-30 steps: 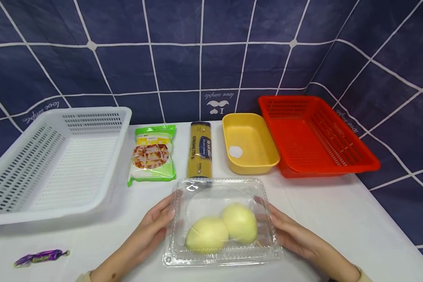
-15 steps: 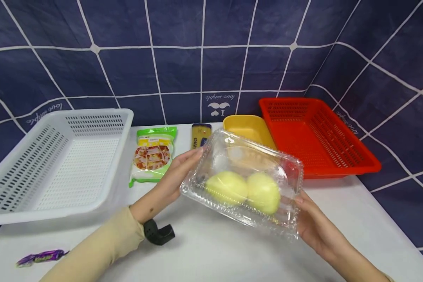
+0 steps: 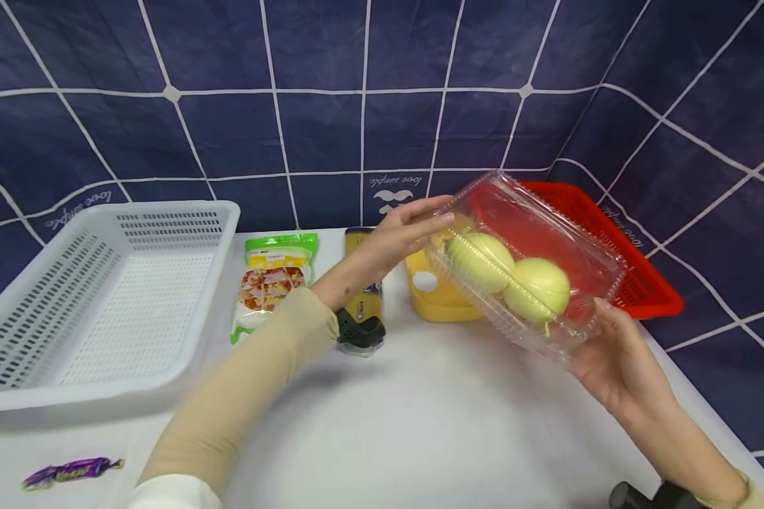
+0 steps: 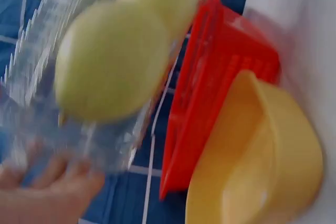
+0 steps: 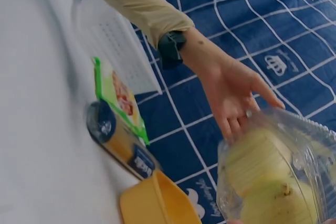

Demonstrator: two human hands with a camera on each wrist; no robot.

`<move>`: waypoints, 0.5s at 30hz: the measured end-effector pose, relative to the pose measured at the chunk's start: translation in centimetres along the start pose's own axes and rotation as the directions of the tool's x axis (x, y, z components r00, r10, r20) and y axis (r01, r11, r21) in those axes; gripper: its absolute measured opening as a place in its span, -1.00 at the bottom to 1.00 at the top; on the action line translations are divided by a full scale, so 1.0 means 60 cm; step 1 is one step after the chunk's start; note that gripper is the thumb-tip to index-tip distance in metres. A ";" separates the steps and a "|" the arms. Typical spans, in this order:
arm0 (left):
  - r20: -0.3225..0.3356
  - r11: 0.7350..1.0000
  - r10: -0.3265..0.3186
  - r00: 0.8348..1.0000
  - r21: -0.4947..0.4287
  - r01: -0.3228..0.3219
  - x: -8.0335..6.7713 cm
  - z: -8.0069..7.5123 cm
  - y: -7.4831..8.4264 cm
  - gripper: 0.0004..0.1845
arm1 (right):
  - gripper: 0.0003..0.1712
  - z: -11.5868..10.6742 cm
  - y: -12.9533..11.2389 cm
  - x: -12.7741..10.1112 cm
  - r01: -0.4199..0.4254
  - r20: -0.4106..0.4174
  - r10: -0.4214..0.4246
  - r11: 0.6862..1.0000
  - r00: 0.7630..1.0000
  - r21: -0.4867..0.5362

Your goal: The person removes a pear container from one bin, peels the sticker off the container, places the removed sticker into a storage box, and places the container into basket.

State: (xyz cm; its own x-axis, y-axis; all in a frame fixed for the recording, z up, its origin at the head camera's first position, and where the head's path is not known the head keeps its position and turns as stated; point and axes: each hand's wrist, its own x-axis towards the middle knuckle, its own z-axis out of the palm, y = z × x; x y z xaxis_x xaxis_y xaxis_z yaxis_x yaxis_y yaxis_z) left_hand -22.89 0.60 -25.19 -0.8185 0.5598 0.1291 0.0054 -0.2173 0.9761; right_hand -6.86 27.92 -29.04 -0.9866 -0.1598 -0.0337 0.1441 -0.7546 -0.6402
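Both hands hold up a clear plastic clamshell container (image 3: 563, 230), tilted, above the table's right side. Inside lie two pale yellow-green round fruits (image 3: 537, 290), whose exact kind I cannot tell. At the container's left end my left hand (image 3: 397, 240) grips the edge, thumb above and fingers below, as the right wrist view also shows. My right hand (image 3: 624, 360) holds the lower right corner with its thumb on the plastic; its other fingers are mostly hidden behind. Behind the container are a red basket (image 3: 649, 286) and a yellow tub (image 3: 442, 304), both partly covered.
A white basket (image 3: 136, 311) stands at the left. Near it lie a green-edged food bag (image 3: 274, 279) and a spaghetti pack (image 3: 364, 304), partly behind the left wrist. A purple-wrapped candy (image 3: 73, 472) lies at front left. Blue cloth (image 3: 318, 127) hangs behind the white table.
The container was low at the front of the table one second ago. Both hands have raised it and carried it right and back, tilting it, to in front of the red basket.
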 end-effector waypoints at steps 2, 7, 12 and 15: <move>-0.099 0.999 0.030 0.995 0.033 -0.026 0.022 0.024 -0.009 -0.51 | -0.52 -0.005 -0.010 0.008 0.012 -0.059 -0.010 0.999 0.998 0.041; -0.346 0.996 0.087 0.934 0.023 -0.084 0.086 0.088 -0.040 -0.42 | -0.54 -0.014 -0.031 0.037 0.058 -0.217 -0.027 0.989 0.976 0.135; -0.360 0.994 0.104 0.927 0.081 -0.080 0.119 0.166 -0.073 -0.13 | -0.55 -0.025 -0.058 0.070 0.097 -0.343 -0.020 0.974 0.939 0.207; -0.297 0.992 0.085 0.951 0.115 -0.053 0.123 0.207 -0.089 -0.13 | -0.51 -0.029 -0.073 0.094 0.116 -0.395 -0.029 0.973 0.918 0.199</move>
State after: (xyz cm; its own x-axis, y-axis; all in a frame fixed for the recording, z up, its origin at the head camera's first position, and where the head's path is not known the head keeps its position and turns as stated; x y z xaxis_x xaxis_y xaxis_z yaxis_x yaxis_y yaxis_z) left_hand -21.79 15.83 -27.27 -0.9486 0.2767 0.1539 0.1145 -0.1535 0.9815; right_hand -13.18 31.43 -27.78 -0.9405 0.1262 -0.3155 0.0411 -0.8794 -0.4744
